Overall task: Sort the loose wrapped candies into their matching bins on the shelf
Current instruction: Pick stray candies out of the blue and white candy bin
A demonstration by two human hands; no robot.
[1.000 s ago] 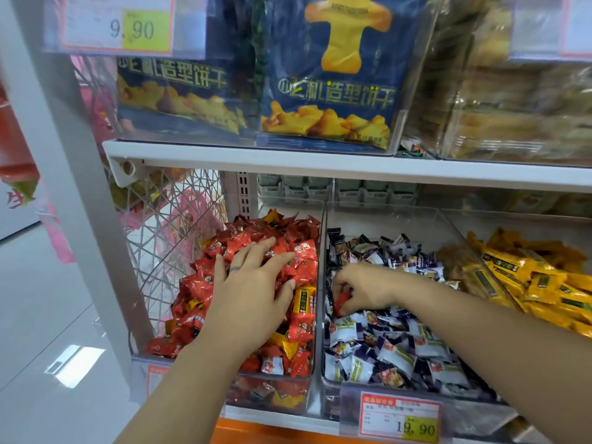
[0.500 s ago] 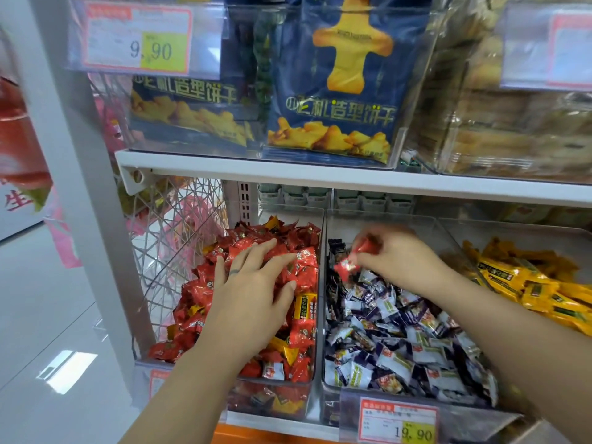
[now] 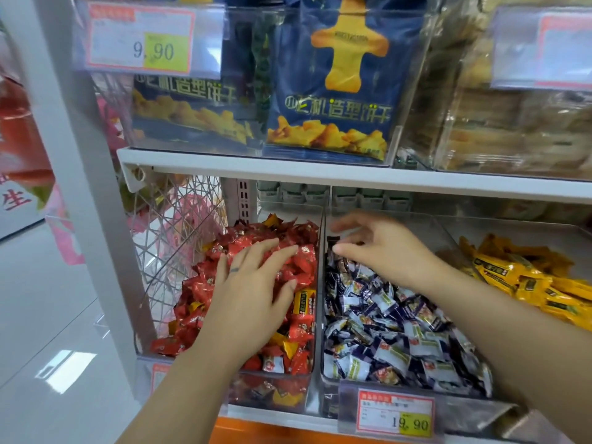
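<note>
Glossy crinkled foil candies (image 3: 282, 261) fill clear smooth plastic bins (image 3: 315, 373) on a matt shelf (image 3: 320, 176).

right hand (image 3: 389, 251) opened, fingers spread (now empty)

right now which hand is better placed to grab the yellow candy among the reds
Left, probably: the left hand lies open on the red candies, thumb beside the yellow candy; the right hand hangs open across the divider, over the middle bin.
</note>
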